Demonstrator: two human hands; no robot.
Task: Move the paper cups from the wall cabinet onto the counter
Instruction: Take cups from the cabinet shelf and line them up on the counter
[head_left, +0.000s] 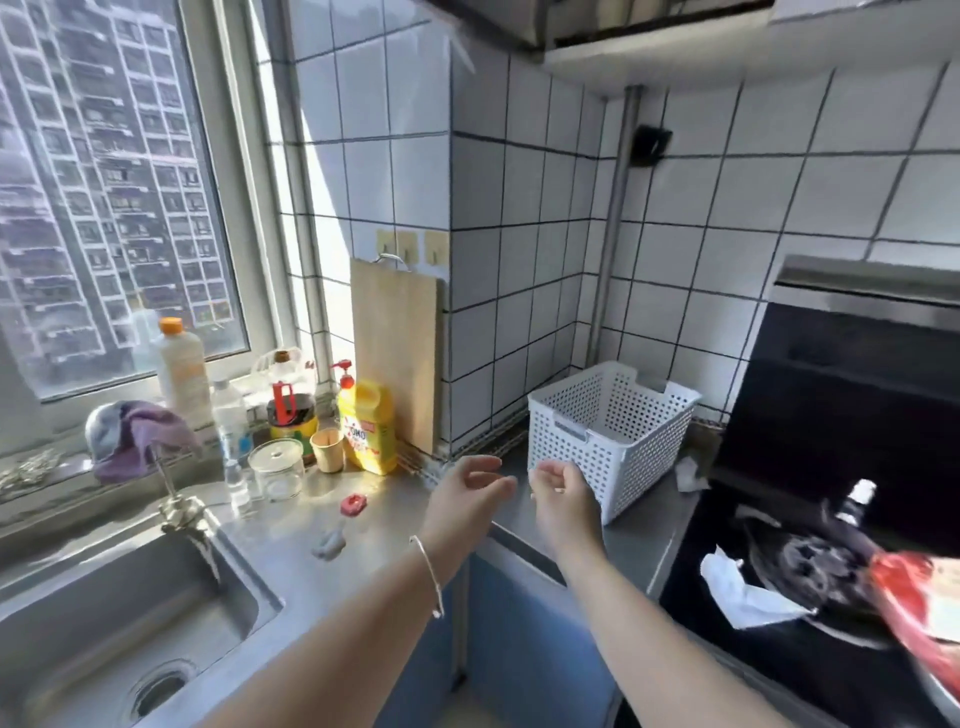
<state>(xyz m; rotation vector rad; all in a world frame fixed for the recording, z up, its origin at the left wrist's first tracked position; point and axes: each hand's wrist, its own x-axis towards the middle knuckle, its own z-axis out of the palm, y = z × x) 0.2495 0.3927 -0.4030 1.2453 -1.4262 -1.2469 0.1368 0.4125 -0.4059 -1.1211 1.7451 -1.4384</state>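
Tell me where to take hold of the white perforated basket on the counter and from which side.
Grip the white basket by the cut-out handle notch in its near wall, coming from the front with the right hand, which hovers just before it. A matching notch shows in the far rim, so both hands could probably lift it level.

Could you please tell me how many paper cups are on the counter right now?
1. A single tan paper cup stands near the window end of the counter, between the glass jar and the yellow detergent bottle. The wall cabinet's inside is hidden, so more may be there.
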